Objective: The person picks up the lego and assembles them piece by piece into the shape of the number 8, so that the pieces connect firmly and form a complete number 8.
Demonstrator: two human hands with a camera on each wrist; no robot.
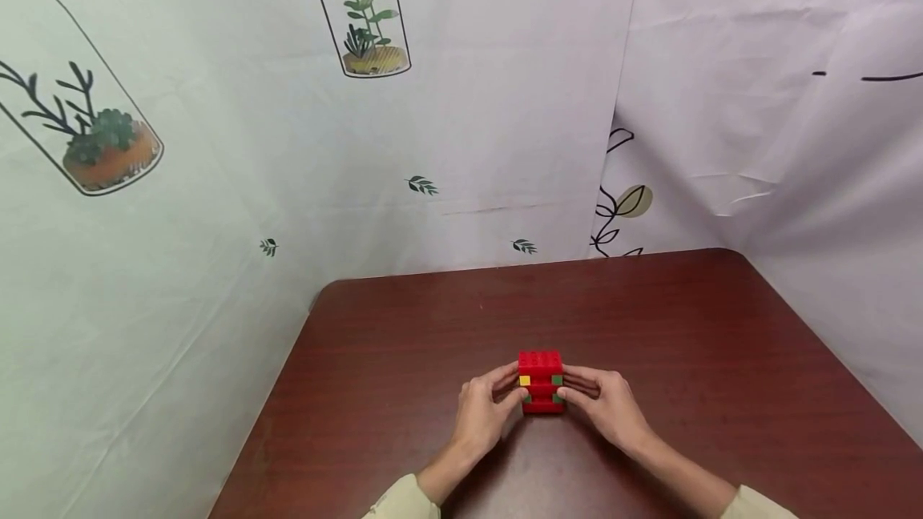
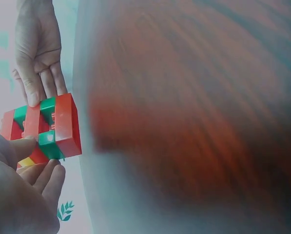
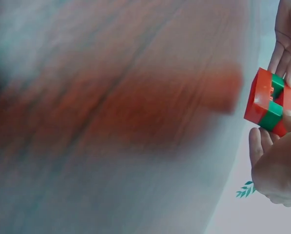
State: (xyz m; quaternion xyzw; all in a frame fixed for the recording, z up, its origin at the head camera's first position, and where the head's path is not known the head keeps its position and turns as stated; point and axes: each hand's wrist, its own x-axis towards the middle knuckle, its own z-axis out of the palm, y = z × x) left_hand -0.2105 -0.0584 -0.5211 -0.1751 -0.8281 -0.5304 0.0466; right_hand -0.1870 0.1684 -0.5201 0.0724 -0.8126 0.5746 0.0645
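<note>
A stack of toy building bricks (image 1: 541,362) is between the two hands at the middle of the table. Long red bricks form three layers, the top one studded. Small green bricks (image 2: 48,145) and one yellow brick (image 1: 525,380) separate them at the ends, leaving gaps in the middle. My left hand (image 1: 481,411) grips the left end, thumb in front and fingers behind. The right hand (image 1: 609,408) holds the right end in the same way. Whether the stack's bottom rests on the table or hangs just above it, I cannot tell.
The dark red-brown wooden table (image 1: 404,327) has rounded far corners. Behind it and along its sides hangs a pale cloth (image 1: 490,126) printed with plants and leaves. Much of both wrist views is a blurred stretch of tabletop.
</note>
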